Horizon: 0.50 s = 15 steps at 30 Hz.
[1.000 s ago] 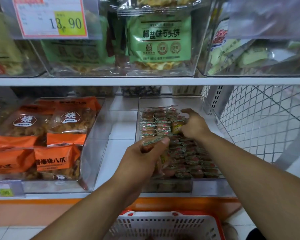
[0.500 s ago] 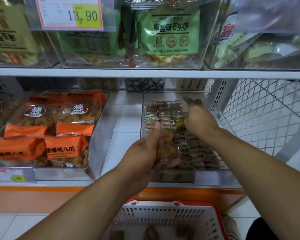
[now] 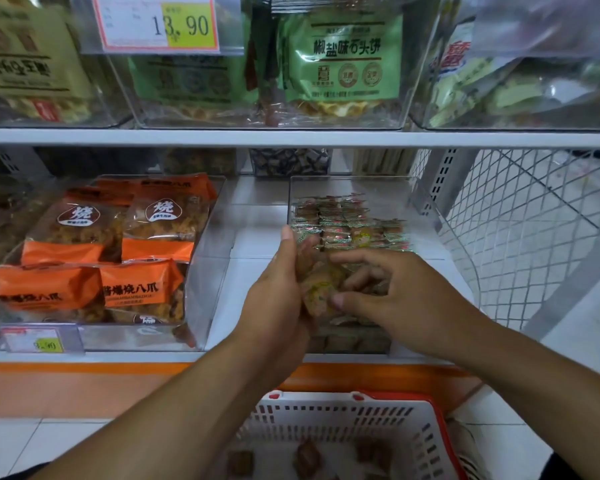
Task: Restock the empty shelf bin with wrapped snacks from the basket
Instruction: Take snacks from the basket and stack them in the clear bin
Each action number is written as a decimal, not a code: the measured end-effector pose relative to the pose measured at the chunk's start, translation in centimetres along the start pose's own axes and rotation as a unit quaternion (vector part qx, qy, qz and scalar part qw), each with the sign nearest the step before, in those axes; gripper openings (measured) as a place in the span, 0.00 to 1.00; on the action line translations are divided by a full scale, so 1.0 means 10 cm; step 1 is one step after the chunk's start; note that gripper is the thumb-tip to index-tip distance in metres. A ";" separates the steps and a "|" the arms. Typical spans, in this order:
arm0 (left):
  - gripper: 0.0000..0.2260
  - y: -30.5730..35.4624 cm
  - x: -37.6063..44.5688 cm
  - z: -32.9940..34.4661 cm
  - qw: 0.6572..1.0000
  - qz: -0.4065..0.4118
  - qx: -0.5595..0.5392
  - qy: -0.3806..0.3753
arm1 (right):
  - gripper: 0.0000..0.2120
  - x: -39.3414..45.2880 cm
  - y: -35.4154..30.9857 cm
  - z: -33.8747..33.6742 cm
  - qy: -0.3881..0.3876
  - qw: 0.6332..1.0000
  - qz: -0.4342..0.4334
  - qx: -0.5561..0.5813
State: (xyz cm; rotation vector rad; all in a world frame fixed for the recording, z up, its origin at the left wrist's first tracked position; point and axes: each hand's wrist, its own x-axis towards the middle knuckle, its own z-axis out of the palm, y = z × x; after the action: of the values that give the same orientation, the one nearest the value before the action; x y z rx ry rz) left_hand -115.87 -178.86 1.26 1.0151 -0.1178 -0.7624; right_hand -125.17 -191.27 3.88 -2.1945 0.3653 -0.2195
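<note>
The left hand (image 3: 278, 299) is cupped around a small bundle of wrapped snacks (image 3: 321, 292), thumb up and fingers curled under them, just above the front of the clear bin (image 3: 426, 202). The right hand (image 3: 395, 292) meets it from the other side, its fingertips (image 3: 338, 301) pinching at the same bundle; which single piece it has is hard to tell, since the wrappers blur together there. Both hands touch the bundle and nearly touch each other.

Behind them, the bin on the lower shelf (image 3: 264, 240) already holds neat rows of packets (image 3: 347, 223) across its back half, with more lying under the hands toward the front.

Below, on the floor, stands a white basket (image 3: 326, 420) with a red rim, and a few brown wrapped pieces (image 3: 307, 457) lie on its bottom.

To the left of the bin, apart from it, a second clear bin holds orange bags (image 3: 139, 289) stacked in two rows. On the shelf above sit more clear bins, the middle one with green bags (image 3: 343, 57) and a price tag (image 3: 156, 24) reading 13.90. A white wire mesh panel (image 3: 520, 237) closes the shelf's right end.
</note>
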 end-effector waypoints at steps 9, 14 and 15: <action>0.11 0.02 -0.02 -0.05 0.990 -0.007 -0.079 -0.121 | 0.11 0.03 0.16 -0.12 -0.037 0.934 0.121 0.335; 0.17 0.06 -0.01 -0.02 0.990 0.010 -0.100 -0.102 | 0.13 0.06 0.19 -0.09 -0.006 0.874 0.154 0.460; 0.17 0.07 -0.01 -0.01 0.990 0.014 -0.104 -0.098 | 0.13 0.06 0.20 -0.09 -0.008 0.874 0.153 0.461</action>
State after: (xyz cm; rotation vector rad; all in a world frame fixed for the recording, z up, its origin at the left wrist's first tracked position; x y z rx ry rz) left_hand -115.55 -178.54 1.77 0.7389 -0.2174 -0.8303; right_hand -125.26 -193.24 2.85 -1.1735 0.4695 -0.1528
